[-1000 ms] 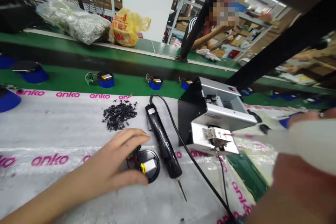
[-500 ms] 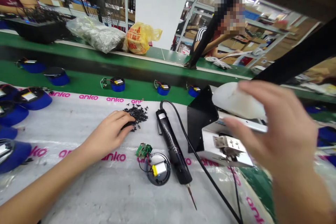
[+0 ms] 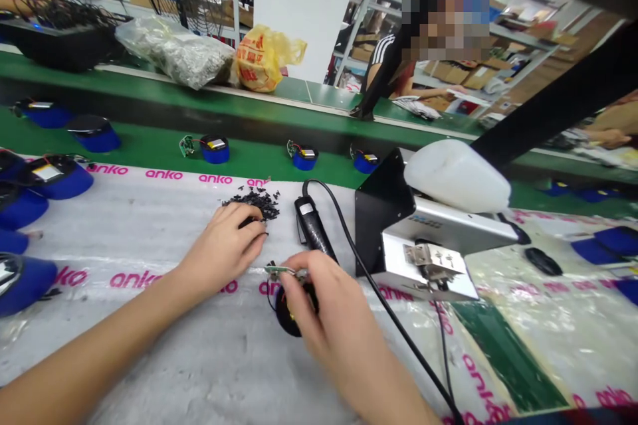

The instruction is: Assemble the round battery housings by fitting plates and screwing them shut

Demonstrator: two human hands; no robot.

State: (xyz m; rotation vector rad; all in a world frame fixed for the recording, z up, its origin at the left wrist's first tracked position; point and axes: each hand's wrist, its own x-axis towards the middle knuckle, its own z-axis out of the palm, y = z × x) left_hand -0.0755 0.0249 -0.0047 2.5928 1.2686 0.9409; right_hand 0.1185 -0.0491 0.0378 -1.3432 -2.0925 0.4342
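My left hand [image 3: 226,247] rests on the plastic-covered bench with its fingertips curled into a pile of small black parts [image 3: 254,200]. My right hand [image 3: 326,302] pinches a small green circuit board [image 3: 279,270] above a round black housing [image 3: 285,305], which it mostly covers. A black electric screwdriver [image 3: 313,229] lies just right of the pile, its cable running toward me. A white plastic bottle [image 3: 456,176] lies on top of the metal screw feeder [image 3: 423,239].
Blue round units [image 3: 215,148] with batteries ride the green conveyor [image 3: 149,146] behind the bench; more blue units [image 3: 30,192] crowd the left edge. Plastic bags [image 3: 174,53] sit on the far belt. Another person [image 3: 399,60] works across the line.
My right hand left the white bottle on the feeder and came down to pinch the circuit board. My left hand stayed at the black parts, fingers curling in.
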